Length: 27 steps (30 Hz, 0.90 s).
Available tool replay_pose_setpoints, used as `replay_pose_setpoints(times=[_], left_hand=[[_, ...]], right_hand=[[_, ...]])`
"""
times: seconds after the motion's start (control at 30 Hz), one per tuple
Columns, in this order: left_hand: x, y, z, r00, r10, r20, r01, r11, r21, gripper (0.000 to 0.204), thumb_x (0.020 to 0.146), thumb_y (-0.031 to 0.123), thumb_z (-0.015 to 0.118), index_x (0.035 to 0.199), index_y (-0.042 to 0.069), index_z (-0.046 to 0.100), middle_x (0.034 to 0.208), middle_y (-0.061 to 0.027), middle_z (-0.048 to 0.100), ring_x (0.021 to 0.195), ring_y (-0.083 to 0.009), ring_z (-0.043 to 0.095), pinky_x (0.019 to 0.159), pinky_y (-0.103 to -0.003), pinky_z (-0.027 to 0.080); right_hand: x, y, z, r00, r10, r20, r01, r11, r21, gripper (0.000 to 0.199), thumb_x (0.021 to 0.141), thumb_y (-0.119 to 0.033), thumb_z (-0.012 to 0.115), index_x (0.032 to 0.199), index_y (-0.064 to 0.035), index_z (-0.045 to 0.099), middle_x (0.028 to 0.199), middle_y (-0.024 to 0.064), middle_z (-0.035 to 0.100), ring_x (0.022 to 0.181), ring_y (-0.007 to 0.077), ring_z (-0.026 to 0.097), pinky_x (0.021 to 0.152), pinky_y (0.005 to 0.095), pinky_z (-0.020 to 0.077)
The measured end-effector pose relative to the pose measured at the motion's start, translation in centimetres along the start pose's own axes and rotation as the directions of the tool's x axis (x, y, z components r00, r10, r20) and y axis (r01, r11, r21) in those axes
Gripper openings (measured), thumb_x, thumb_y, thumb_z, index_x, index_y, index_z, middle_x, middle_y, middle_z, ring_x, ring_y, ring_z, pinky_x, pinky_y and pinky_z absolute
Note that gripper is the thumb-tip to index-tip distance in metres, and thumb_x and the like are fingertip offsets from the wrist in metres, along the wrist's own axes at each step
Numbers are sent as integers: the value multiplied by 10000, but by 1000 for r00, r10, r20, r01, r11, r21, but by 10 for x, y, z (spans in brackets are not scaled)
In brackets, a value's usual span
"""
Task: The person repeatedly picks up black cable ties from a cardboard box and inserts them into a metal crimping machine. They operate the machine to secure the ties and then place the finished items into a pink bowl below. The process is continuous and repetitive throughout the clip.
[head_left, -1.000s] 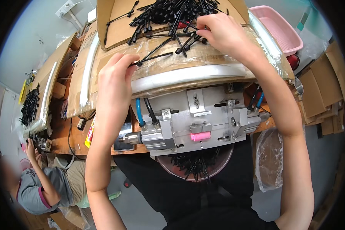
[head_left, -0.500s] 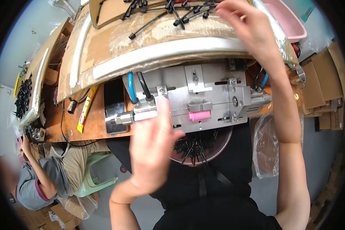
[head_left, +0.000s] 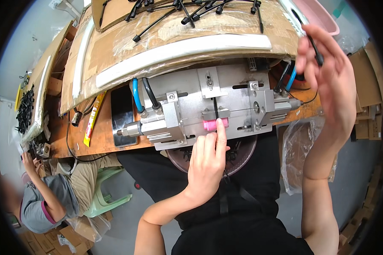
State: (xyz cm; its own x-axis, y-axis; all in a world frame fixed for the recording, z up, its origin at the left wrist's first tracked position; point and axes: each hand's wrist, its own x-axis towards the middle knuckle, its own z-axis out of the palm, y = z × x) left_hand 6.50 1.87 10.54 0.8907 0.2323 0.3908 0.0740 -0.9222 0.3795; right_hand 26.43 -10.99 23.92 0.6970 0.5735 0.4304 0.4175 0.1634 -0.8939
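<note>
My left hand (head_left: pixel 206 168) reaches over the metal fixture plate (head_left: pixel 238 95). Its index finger is stretched out and its tip touches the pink block (head_left: pixel 209 124), at the lower end of a thin black rod (head_left: pixel 215 106) lying across the small metal clamp. Nothing is gripped in that hand. Off to the right, my right hand (head_left: pixel 334 76) is raised, a black rod with a thicker end (head_left: pixel 312 42) between its fingers. Metal cylinder blocks (head_left: pixel 172 114) with blue and black hoses flank the clamp. Below the plate, a round basket (head_left: pixel 252 154) of black rods is partly hidden.
Several black rods (head_left: pixel 155 24) lie on the taped cardboard (head_left: pixel 119 51) above the fixture. A dark phone (head_left: pixel 122 112) and a yellow packet (head_left: pixel 93 121) rest on the wooden bench at left. A person in grey (head_left: pixel 51 191) sits far left. A pink tub (head_left: pixel 327 21) stands at upper right.
My left hand has come down onto the pink block, where a black rod now lies in the clamp. My right hand has moved right and down from the cardboard, with a rod showing in it.
</note>
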Motion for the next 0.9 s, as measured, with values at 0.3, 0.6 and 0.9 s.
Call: replay_pose_setpoints(times=[0.3,0.6,0.9], left_hand=[[79,-22,-57,963,95,-252,-117,990,-73,514,784,-39,675,1276,88,597,953,-129,559,901,-307,552,791,-408,465],[196,-64,-77,981,102,-166,-123,985,-121,119,784,-36,648,897,2,652,880,-191,649,871,-338,636,785,-387,505],[167,-118,-144,995,-30,95,71,884,-462,196,926,61,618,1105,-16,633,1005,-34,671,967,-95,598,901,-239,451]], right_hand=[[-123,40,71,984,-77,160,155,811,-564,652,691,33,799,1288,92,544,1017,190,695,700,205,681,594,283,534],[-135,77,117,980,-122,156,191,793,-578,638,699,4,803,1285,68,558,844,150,682,612,234,638,544,299,506],[-49,50,52,893,-359,271,444,611,-656,377,798,-45,679,1172,-38,638,865,85,683,708,192,668,539,311,524]])
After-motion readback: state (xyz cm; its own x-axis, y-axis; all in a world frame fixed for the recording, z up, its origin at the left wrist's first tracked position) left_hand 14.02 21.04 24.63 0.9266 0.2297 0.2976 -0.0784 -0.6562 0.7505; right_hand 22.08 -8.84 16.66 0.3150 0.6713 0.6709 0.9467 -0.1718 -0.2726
